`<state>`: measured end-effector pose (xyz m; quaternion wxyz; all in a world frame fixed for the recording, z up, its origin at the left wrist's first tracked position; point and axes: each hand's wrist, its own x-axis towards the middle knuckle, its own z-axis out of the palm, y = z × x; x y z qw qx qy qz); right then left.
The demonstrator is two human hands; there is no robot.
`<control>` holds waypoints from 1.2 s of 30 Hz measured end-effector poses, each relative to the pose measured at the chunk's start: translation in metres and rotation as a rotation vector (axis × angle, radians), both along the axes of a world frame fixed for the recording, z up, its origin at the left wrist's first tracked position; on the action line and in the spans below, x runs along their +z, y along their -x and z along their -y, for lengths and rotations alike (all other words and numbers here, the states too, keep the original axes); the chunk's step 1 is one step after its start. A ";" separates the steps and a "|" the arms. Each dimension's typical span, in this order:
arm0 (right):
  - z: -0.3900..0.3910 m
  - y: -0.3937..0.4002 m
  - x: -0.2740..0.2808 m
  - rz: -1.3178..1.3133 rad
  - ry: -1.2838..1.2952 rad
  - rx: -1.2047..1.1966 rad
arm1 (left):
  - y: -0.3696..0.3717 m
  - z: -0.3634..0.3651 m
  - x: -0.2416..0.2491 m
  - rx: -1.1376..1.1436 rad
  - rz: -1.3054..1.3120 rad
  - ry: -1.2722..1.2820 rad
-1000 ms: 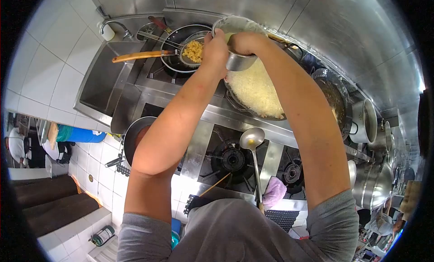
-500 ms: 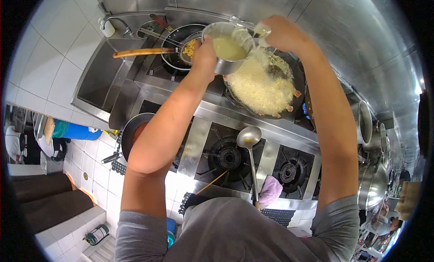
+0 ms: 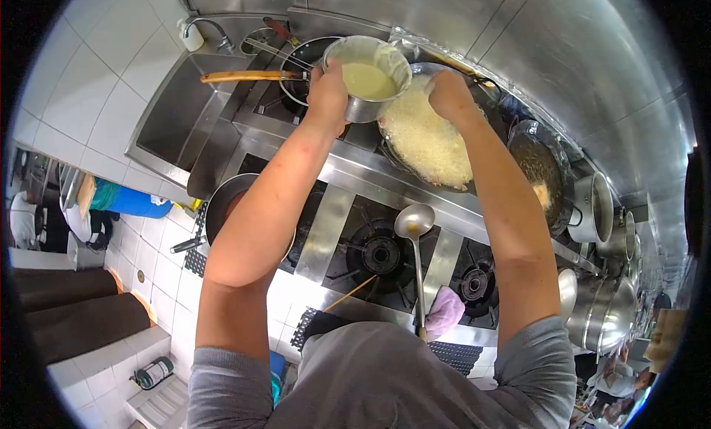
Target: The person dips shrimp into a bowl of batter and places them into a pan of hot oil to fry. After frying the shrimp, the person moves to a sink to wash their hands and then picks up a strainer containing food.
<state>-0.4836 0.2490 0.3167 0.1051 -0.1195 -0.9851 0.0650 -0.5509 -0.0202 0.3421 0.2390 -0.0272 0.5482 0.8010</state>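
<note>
My left hand [image 3: 328, 94] grips the side of a metal container [image 3: 361, 110] that is tilted toward me. Pale, creamy batter [image 3: 368, 81] lies in it, with smears up the inner wall. Just right of it, my right hand [image 3: 449, 95] hangs low over a wide pan full of bubbling yellow froth [image 3: 429, 140]. Its fingers point down and look drawn together; what they hold, if anything, is hidden behind the hand.
A wooden-handled strainer [image 3: 244, 76] rests across a dark pan [image 3: 315, 51] at the left. Another pan of dark oil [image 3: 535, 166] stands right. Nearer me are a ladle [image 3: 415, 223], a purple cloth [image 3: 446, 310], a black frying pan [image 3: 216, 207] and burners. Steel pots [image 3: 592, 207] line the right side.
My right hand has moved from the container's rim, where it held something dripping with batter, down over the frothing pan. The left hand still holds the container.
</note>
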 end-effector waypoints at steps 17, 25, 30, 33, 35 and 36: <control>-0.031 -0.005 0.003 -0.153 0.250 -0.176 | -0.010 -0.019 0.000 -0.006 0.005 0.077; 0.008 -0.067 0.138 -0.385 0.781 -0.009 | -0.073 -0.044 0.021 -0.154 0.046 -0.121; 0.046 -0.106 0.135 -0.368 0.961 -0.033 | -0.130 -0.052 0.043 -0.235 0.009 0.077; 0.069 -0.154 0.119 -0.394 1.053 -0.170 | -0.161 -0.051 0.036 -0.338 -0.029 0.158; 0.083 -0.201 0.105 -0.488 1.020 -0.251 | -0.178 -0.044 0.021 -0.493 -0.125 0.204; 0.096 -0.225 0.101 -0.554 0.979 -0.282 | -0.195 -0.042 0.017 -0.551 -0.135 0.208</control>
